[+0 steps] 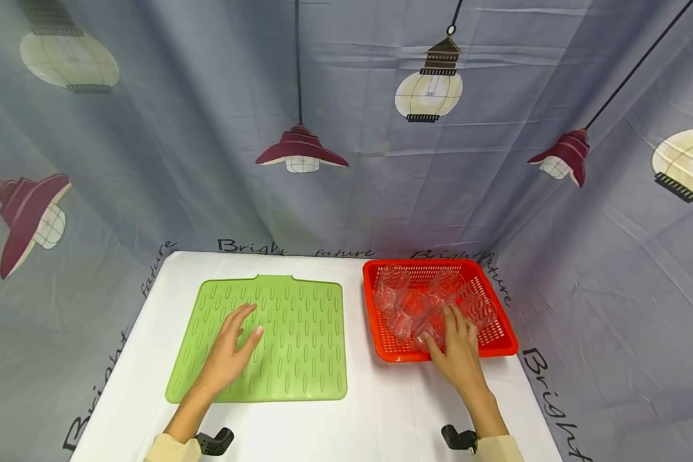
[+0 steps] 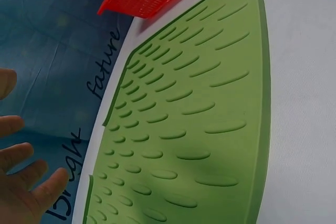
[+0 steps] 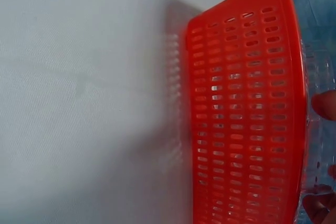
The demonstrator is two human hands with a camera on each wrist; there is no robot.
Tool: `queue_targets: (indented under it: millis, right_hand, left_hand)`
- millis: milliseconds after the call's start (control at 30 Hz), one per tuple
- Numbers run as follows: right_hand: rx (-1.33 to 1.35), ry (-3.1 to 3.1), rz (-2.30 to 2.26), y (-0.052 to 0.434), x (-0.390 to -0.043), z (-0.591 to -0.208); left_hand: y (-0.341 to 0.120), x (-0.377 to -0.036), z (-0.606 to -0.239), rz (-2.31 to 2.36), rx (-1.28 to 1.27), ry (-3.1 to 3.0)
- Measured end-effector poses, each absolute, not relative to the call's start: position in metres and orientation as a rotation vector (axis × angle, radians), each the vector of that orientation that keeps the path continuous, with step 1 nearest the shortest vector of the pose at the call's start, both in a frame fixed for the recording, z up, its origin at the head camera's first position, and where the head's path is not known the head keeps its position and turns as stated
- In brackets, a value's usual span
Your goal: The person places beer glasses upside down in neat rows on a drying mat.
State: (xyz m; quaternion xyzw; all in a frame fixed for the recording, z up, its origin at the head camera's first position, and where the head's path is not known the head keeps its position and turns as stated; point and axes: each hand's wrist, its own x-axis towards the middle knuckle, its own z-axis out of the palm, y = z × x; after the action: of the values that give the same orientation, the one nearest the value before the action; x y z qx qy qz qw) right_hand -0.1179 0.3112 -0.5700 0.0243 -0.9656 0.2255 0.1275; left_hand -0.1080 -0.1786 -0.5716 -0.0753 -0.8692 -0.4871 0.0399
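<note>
Over the green draining mat (image 1: 300, 340) hovers my left hand (image 1: 229, 353), fingers spread and holding nothing. Its fingers also show at the left edge of the left wrist view. My right hand (image 1: 459, 356) reaches over the near rim of the red plastic basket (image 1: 389, 355). Its thumb and fingers grip a clear drinking glass (image 1: 429, 337) among the others inside. In the right wrist view, fingertips lie around this clear glass (image 3: 317, 150) beyond the basket wall; part of it is out of frame. Several more clear glasses (image 1: 412, 303) lie in the basket.
A white cloth-covered table (image 1: 358, 423) carries the mat on the left and the basket on the right. Grey-blue curtains (image 1: 358, 212) printed with lamps surround its back and sides.
</note>
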Motion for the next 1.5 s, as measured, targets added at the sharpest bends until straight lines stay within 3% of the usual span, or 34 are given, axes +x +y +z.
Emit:
queue_targets:
  millis: [1500]
  right_hand:
    - [-0.014,-2.732,0.699,0.316,-0.124,-0.574]
  left_hand:
    - [-0.157,-0.095,-0.577,-1.533,-0.182,-2.683]
